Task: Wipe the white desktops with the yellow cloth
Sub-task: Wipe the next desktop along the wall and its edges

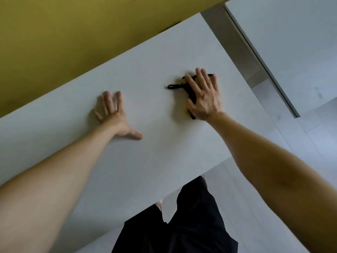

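The right hand (203,96) presses flat, fingers straight and spread, on the cloth (191,95), which lies on the desk (155,143) mostly hidden under the palm. The left hand (113,115) rests flat on the desk with fingers splayed, well apart from the cloth, holding nothing.

White tabletop (160,59), one. Left hand (113,115): flat on it, fingers (106,101) spread, holding nothing. Right hand (204,95): pressed flat on a yellow cloth (190,94) with dark edging, mostly hidden; its black loop (174,86) pokes out leftward. Second tabletop (291,42) upper right, across a grey gap. Yellow wall (63,42) behind. Black trousers (182,225) below.
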The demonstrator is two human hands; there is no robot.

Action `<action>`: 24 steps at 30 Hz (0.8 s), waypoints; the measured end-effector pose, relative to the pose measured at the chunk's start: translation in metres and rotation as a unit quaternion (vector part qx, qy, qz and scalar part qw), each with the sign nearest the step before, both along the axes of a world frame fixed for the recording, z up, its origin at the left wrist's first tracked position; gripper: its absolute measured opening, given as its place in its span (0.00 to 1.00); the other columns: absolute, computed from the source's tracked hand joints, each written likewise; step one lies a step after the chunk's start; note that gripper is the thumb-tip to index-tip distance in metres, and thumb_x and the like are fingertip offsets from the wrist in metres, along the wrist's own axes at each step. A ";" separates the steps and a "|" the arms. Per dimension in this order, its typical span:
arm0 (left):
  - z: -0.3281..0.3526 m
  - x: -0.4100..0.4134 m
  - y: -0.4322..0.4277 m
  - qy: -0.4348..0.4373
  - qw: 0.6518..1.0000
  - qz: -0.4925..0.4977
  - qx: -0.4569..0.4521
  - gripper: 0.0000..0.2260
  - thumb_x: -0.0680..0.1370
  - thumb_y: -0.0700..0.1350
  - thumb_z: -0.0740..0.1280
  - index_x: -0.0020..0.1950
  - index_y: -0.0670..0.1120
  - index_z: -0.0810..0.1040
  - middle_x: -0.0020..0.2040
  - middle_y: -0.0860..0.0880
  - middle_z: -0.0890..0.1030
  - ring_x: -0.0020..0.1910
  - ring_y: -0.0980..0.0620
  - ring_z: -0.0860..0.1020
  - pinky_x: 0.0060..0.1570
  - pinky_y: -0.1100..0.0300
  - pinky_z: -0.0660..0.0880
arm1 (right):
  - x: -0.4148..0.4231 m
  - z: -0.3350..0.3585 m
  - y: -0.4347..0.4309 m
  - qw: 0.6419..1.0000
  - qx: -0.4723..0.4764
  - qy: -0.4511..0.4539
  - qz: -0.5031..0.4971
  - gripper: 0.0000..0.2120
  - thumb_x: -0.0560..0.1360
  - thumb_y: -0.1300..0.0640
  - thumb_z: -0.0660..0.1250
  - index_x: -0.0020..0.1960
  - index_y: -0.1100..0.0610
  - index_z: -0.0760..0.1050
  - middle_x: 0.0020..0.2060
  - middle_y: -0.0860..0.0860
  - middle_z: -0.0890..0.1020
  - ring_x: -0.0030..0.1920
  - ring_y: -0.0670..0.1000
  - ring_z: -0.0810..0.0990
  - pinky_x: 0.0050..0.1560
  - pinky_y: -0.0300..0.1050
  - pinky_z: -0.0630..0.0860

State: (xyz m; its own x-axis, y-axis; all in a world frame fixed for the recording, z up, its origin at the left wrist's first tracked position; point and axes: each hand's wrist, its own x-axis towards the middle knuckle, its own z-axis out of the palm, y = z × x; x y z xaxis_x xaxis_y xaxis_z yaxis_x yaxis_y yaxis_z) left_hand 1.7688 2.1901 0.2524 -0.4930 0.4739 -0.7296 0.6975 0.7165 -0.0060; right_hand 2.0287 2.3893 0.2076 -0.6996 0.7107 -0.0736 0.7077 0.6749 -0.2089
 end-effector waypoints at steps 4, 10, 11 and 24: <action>-0.007 -0.006 -0.004 -0.025 1.000 -0.010 -0.007 0.84 0.51 0.76 0.82 0.77 0.55 0.16 0.77 0.41 0.15 0.77 0.39 0.17 0.77 0.26 0.32 | -0.019 0.005 0.067 0.996 -0.003 -0.037 -0.078 0.40 0.80 0.38 0.57 0.89 0.46 0.51 0.88 0.58 0.50 0.88 0.59 0.45 0.86 0.64 0.41; -0.004 -0.007 -0.004 -0.047 0.999 0.000 -0.008 0.85 0.50 0.76 0.83 0.77 0.56 0.16 0.76 0.42 0.14 0.75 0.42 0.14 0.76 0.27 0.30 | -0.046 0.008 -0.066 0.989 -0.019 0.024 0.141 0.39 0.81 0.43 0.63 0.87 0.55 0.59 0.86 0.65 0.55 0.87 0.66 0.50 0.84 0.71 0.47; -0.004 -0.006 -0.005 -0.052 0.999 -0.002 -0.007 0.85 0.50 0.76 0.83 0.78 0.56 0.17 0.76 0.43 0.14 0.75 0.42 0.14 0.76 0.26 0.30 | -0.050 0.008 -0.086 0.979 -0.028 0.028 0.200 0.38 0.82 0.43 0.63 0.87 0.55 0.59 0.86 0.65 0.55 0.87 0.66 0.50 0.84 0.71 0.48; -0.002 -0.007 -0.005 -0.065 0.998 0.019 -0.009 0.84 0.53 0.75 0.83 0.77 0.57 0.15 0.74 0.46 0.12 0.74 0.42 0.13 0.77 0.32 0.27 | -0.120 0.006 0.134 0.993 0.017 -0.029 0.114 0.40 0.80 0.44 0.56 0.89 0.52 0.49 0.88 0.60 0.50 0.88 0.61 0.47 0.86 0.65 0.43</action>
State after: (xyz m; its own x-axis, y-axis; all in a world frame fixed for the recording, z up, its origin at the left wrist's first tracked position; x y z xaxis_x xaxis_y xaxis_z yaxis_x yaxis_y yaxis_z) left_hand 1.7621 2.1855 0.2500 -0.4115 0.4437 -0.7961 0.6658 0.7428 0.0698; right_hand 1.9091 2.5234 0.2137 -0.8373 0.5380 -0.0979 0.5468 0.8244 -0.1462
